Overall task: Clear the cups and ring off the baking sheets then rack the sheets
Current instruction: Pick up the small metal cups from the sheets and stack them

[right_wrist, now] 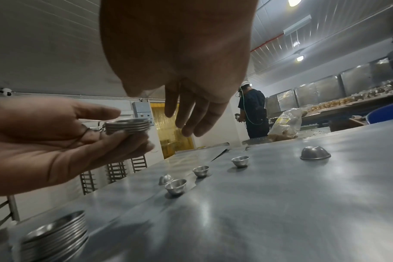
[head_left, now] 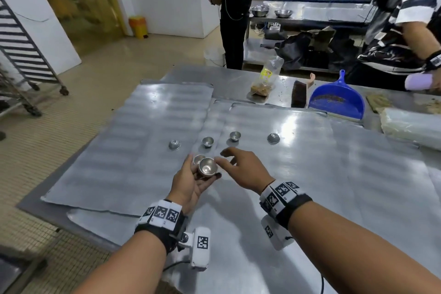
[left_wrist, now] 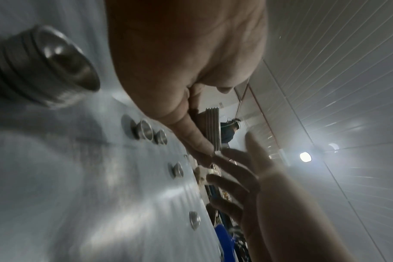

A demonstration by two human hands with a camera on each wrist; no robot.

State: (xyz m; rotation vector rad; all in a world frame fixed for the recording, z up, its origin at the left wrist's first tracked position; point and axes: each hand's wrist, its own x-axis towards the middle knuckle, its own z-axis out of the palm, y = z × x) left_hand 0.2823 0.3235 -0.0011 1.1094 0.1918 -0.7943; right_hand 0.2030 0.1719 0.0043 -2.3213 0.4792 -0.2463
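Observation:
My left hand (head_left: 202, 172) lies palm up and grips a short stack of small metal cups (head_left: 207, 168), also seen as the cup stack (right_wrist: 127, 125) from the side. Just right of it hovers my right hand (head_left: 226, 157), fingers spread and holding nothing. Loose cups stand on two overlapping baking sheets (head_left: 143, 138) (head_left: 310, 150): an inverted cup (head_left: 174, 144), an upright cup (head_left: 207, 142), another upright cup (head_left: 235, 136), an inverted cup (head_left: 273, 138), and one cup (head_left: 198, 159) right behind the held stack. A second stack of cups (right_wrist: 56, 234) sits on the table near my wrists. No ring shows.
A tall wheeled sheet rack (head_left: 21, 50) stands at the left on the floor. Beyond the sheets lie a plastic bag (head_left: 265, 79), a brush (head_left: 298, 95) and a blue dustpan (head_left: 336, 100). One person (head_left: 235, 7) stands behind the table, another person (head_left: 405, 19) at the right.

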